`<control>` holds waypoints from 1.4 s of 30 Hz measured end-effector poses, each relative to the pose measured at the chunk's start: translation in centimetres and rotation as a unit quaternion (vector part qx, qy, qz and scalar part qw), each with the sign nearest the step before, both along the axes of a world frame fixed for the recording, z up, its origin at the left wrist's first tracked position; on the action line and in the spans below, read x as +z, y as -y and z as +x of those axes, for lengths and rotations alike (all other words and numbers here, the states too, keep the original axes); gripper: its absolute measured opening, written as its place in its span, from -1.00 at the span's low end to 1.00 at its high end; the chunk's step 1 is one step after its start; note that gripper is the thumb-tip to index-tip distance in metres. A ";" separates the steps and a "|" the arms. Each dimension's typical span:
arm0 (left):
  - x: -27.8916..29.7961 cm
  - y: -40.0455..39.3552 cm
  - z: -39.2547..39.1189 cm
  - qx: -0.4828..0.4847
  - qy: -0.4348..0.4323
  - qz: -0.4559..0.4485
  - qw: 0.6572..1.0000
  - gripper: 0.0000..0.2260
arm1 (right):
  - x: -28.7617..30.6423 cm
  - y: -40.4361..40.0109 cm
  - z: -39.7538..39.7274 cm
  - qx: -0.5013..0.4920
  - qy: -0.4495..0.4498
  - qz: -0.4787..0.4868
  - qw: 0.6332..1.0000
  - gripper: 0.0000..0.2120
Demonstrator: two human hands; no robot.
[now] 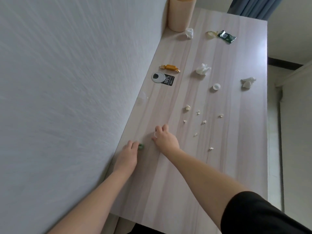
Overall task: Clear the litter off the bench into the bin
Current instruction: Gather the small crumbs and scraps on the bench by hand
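Observation:
Litter lies scattered on a pale wood bench (236, 149). My left hand (128, 154) is near the wall with its fingers closed on a small green scrap (140, 147). My right hand (164, 138) presses on the bench with a small clear piece (155, 134) under its fingers. Further off lie a gold-wrapped sweet (170, 67), a black tag with a silver disc (163, 78), crumpled white tissues (203, 69) (247, 82) (189, 32), a white cap (216, 86), a dark green packet (226, 36) and several small paper bits (188, 107). A peach cylinder, perhaps the bin (181, 14), stands at the far end.
A white textured wall (67, 98) runs along the bench's left edge. The bench's right edge drops to the floor (273, 149). A blue curtain (253, 7) hangs beyond the far end. A yellowish wrapper (211, 34) lies next to the green packet.

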State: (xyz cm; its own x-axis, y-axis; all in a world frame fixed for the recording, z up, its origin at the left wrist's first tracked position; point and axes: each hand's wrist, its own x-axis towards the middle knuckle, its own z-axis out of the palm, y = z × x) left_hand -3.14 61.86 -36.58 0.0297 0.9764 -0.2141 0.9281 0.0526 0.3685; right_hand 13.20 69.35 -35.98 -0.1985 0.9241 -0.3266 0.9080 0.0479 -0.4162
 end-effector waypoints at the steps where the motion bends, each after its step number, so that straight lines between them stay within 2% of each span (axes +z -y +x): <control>1: 0.3 -0.3 0.2 0.009 0.022 0.016 1.000 -0.85 | 0.2 0.1 0.3 -0.009 -0.013 -0.005 1.000 -0.72; 2: 0.5 -0.6 0.4 0.013 0.041 0.033 0.999 -0.88 | 0.4 0.3 0.8 -0.018 -0.031 -0.007 0.999 -0.73; 6: 1.4 -2.2 2.4 0.009 0.061 0.061 0.996 -0.69 | 1.6 1.8 5.0 -0.107 -0.109 0.003 0.988 -0.86; 8: 1.8 -3.3 4.0 0.002 0.059 0.066 0.996 -0.63 | 1.9 3.0 8.0 -0.159 -0.099 0.025 0.982 -0.93; 10: 2.2 -4.5 5.9 -0.010 0.071 0.060 0.996 -0.60 | 2.0 4.3 11.4 -0.212 -0.074 0.062 0.972 -0.88; 14: 2.3 -6.7 10.0 -0.059 0.164 0.024 0.984 -0.63 | 1.4 6.4 17.5 -0.302 -0.054 0.082 0.948 -0.83; 18: 2.5 -8.5 13.4 -0.093 0.183 0.020 0.978 -0.81 | 0.3 6.8 20.0 -0.271 -0.035 0.005 0.962 -0.69; 19: 2.4 -8.9 14.2 -0.082 0.183 0.009 0.980 -0.79 | 0.1 6.7 20.1 -0.265 -0.034 -0.012 0.964 -0.67; 22: 1.8 -10.2 15.9 -0.039 0.135 -0.055 0.989 -0.49 | -0.5 6.7 20.0 -0.243 -0.030 -0.008 0.969 -0.74; 24: 1.4 -11.0 16.5 -0.018 0.103 -0.062 0.993 -0.45 | -0.6 6.5 19.8 -0.237 -0.026 0.012 0.971 -0.79; 27: 0.9 -12.0 17.2 -0.020 0.088 -0.054 0.994 -0.52 | -0.8 6.1 19.7 -0.227 -0.010 0.029 0.974 -0.88; 30: 0.4 -12.8 17.8 -0.043 0.061 -0.027 0.997 -0.70 | -1.0 5.3 19.9 -0.190 0.018 0.048 0.980 -0.86; 32: -0.1 -13.1 18.0 -0.057 0.055 -0.010 0.997 -0.81 | -1.1 4.5 20.2 -0.203 -0.003 0.057 0.978 -0.83; 36: -0.6 -13.3 17.7 -0.071 0.056 -0.003 0.996 -0.83 | -0.6 1.8 21.1 -0.307 -0.115 0.046 0.944 -0.92; 40: 0.1 -13.8 16.9 -0.053 0.142 0.010 0.988 -0.87 | 0.1 -1.8 22.9 -0.392 -0.212 0.047 0.894 -0.94; 42: 0.6 -14.4 16.4 -0.044 0.157 0.038 0.986 -0.88 | 0.2 -3.3 23.7 -0.395 -0.234 0.050 0.887 -0.85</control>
